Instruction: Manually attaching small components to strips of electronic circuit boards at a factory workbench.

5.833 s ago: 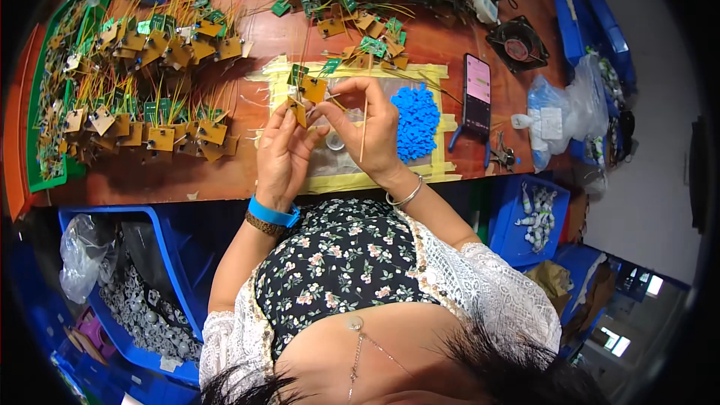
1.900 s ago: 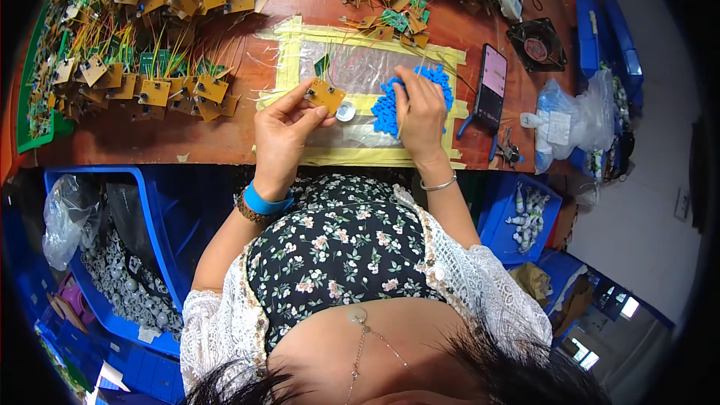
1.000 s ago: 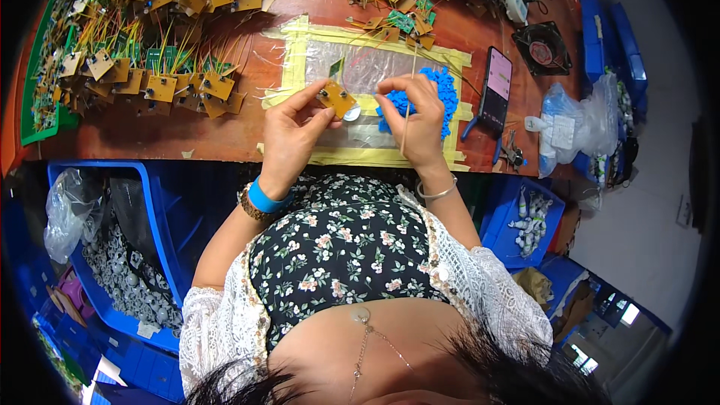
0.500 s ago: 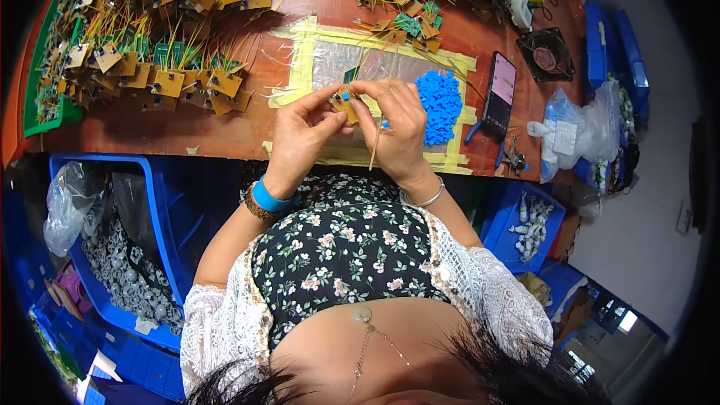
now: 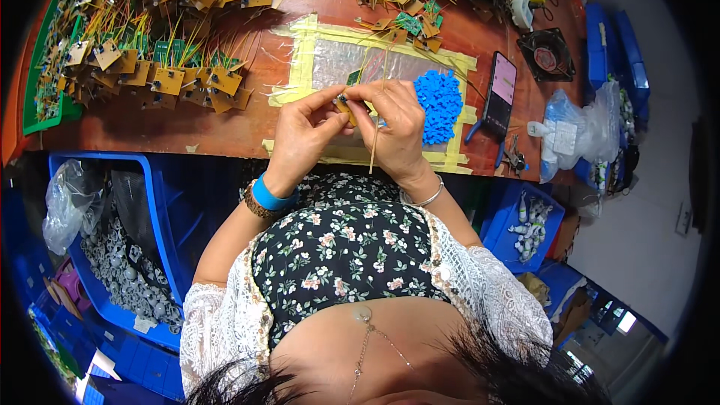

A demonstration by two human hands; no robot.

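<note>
Over the taped work area, my left hand (image 5: 301, 131) pinches a small brown circuit board (image 5: 346, 112) between thumb and fingertips. My right hand (image 5: 395, 124) is closed beside it, its thumb and index finger pressed on the board's top and right edge. A thin tan stick (image 5: 373, 151) is held within the right hand and sticks out below the palm. A small green circuit board (image 5: 354, 76) with wires shows just beyond the fingertips. To the right of my right hand lies a pile of small blue plastic pieces (image 5: 439, 107). My fingers hide most of the brown board's face.
Heaps of wired brown boards (image 5: 169, 81) cover the table's left and back, some in a green tray (image 5: 49, 116). At right are a phone (image 5: 496, 94), pliers (image 5: 514, 157), a fan (image 5: 545, 54) and plastic bags (image 5: 570, 135). Blue bins of parts (image 5: 161, 232) stand below the table edge.
My right fingers have shifted slightly left over the brown board, covering the blue piece that showed on it. The board has tilted a little in my left hand.
</note>
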